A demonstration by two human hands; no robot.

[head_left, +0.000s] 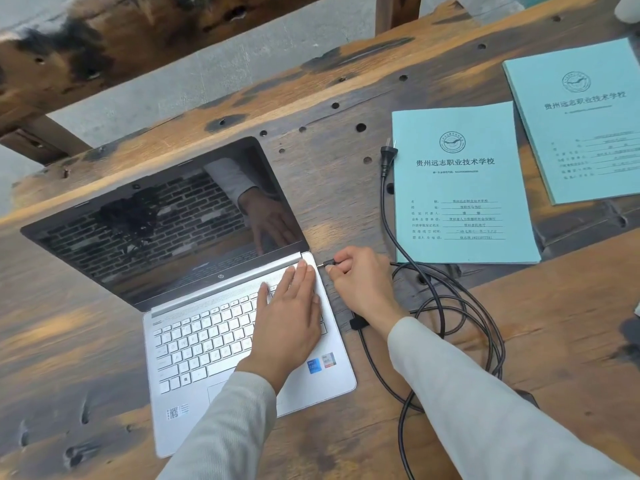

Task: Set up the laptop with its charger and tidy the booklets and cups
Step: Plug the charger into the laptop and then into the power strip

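A silver laptop (194, 341) stands open on the wooden table, its screen dark. My left hand (289, 317) lies flat on the right side of its keyboard, fingers straight. My right hand (360, 282) pinches the charger's small black connector (329, 262) just off the laptop's right edge, close to the hinge. The black charger cable (460, 306) loops on the table to the right, and its wall plug (388, 154) lies beside a teal booklet (460, 188). A second teal booklet (585, 123) lies at the far right.
The rough wooden table (346, 157) has holes and a raised far edge. A wooden bench (86, 53) runs beyond it over grey floor. Part of a white object (628, 8) shows at the top right corner.
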